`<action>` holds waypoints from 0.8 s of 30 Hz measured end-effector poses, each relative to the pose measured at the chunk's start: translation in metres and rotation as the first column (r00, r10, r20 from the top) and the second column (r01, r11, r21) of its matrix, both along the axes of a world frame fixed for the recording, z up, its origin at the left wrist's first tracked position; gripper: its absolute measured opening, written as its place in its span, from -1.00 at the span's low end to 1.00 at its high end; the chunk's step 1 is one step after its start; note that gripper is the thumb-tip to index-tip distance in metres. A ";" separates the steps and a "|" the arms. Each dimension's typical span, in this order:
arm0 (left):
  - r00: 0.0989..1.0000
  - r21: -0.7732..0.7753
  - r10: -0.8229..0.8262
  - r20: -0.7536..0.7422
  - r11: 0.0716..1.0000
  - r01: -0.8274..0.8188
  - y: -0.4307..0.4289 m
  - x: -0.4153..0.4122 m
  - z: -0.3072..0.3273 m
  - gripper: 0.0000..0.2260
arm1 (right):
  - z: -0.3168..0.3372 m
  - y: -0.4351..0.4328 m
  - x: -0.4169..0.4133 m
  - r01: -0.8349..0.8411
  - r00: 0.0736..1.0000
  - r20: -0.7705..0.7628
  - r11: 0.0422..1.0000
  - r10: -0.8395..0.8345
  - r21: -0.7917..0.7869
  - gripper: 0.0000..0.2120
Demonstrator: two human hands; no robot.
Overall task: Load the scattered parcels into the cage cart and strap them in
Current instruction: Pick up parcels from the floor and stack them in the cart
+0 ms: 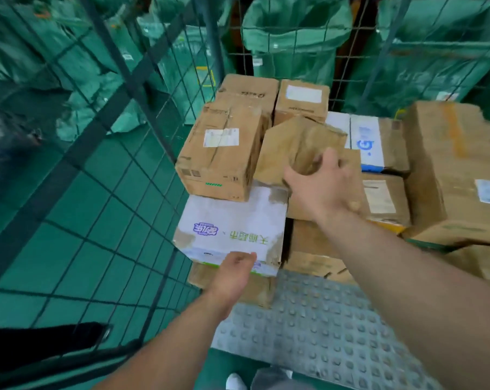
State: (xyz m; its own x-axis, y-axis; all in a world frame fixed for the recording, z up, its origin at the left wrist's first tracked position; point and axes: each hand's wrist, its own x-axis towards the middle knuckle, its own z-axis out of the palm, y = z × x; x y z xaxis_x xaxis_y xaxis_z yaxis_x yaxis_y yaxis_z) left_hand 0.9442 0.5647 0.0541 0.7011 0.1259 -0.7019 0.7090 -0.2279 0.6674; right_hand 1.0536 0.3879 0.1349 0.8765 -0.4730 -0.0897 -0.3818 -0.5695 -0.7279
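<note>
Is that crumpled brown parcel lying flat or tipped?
Tipped: the brown parcel leans on neighbouring cartons, its far corner raised, right hand gripping it.

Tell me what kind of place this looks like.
Most likely a parcel sorting depot or courier warehouse. Labelled cardboard parcels are stacked in a wire cage cart, and bulky green sacks sit just beyond its mesh.

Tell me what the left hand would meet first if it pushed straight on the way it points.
The white printed box: the left hand grips its near edge. Past that, the taped brown box stacked on it lies in line, though depth is unclear.
</note>
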 end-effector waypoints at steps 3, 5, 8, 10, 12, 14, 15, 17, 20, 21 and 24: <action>1.000 0.029 -0.023 -0.016 0.999 0.023 -0.002 0.014 -0.003 -0.77 | -0.021 0.004 0.045 -0.029 0.999 -0.033 0.999 0.027 -0.040 -0.41; 0.999 0.041 -0.040 -0.037 0.998 0.042 0.002 0.020 -0.007 -0.79 | -0.033 0.005 0.066 -0.049 0.996 -0.083 0.995 0.042 -0.083 -0.39; 0.995 0.075 -0.089 -0.054 0.993 0.093 0.010 0.037 -0.011 -0.83 | -0.047 0.012 0.090 -0.080 0.989 -0.131 0.990 0.065 -0.112 -0.39; 0.991 0.102 -0.124 -0.051 0.986 0.128 0.016 0.050 -0.012 -0.84 | -0.059 0.021 0.104 -0.113 0.982 -0.166 0.986 0.092 -0.125 -0.39; 0.989 0.114 -0.136 -0.052 0.983 0.141 0.025 0.063 -0.015 -0.83 | -0.071 0.030 0.114 -0.119 0.976 -0.199 0.982 0.088 -0.145 -0.39; 0.989 0.119 -0.141 -0.052 0.982 0.146 0.035 0.073 -0.017 -0.83 | -0.081 0.037 0.119 -0.107 0.966 -0.253 0.980 0.061 -0.171 -0.38; 0.987 0.127 -0.151 -0.058 0.979 0.158 0.039 0.076 -0.018 -0.83 | -0.087 0.039 0.121 -0.097 0.959 -0.281 0.979 0.044 -0.179 -0.37; 0.983 0.135 -0.171 -0.069 0.975 0.179 0.049 0.082 -0.021 -0.83 | -0.097 0.043 0.126 -0.075 0.949 -0.316 0.980 0.013 -0.183 -0.35; 0.983 0.123 -0.166 -0.076 0.977 0.174 0.061 0.091 -0.023 -0.83 | -0.108 0.048 0.138 -0.053 0.949 -0.316 0.986 0.000 -0.159 -0.33; 0.983 0.123 -0.168 -0.079 0.977 0.177 0.064 0.093 -0.023 -0.84 | -0.110 0.049 0.144 -0.057 0.944 -0.329 0.987 0.004 -0.152 -0.32; 0.978 0.132 -0.184 -0.094 0.972 0.196 0.074 0.096 -0.029 -0.85 | -0.120 0.052 0.153 -0.123 0.889 -0.454 0.987 0.062 -0.106 -0.24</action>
State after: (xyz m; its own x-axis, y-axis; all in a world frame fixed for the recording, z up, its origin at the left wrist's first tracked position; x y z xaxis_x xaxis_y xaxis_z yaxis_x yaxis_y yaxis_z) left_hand 1.0406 0.6382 0.0254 0.6636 0.0968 -0.7418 0.6938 -0.4504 0.5619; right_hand 1.2065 0.4397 0.0152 0.7974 -0.4260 -0.4274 -0.5909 -0.6948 -0.4099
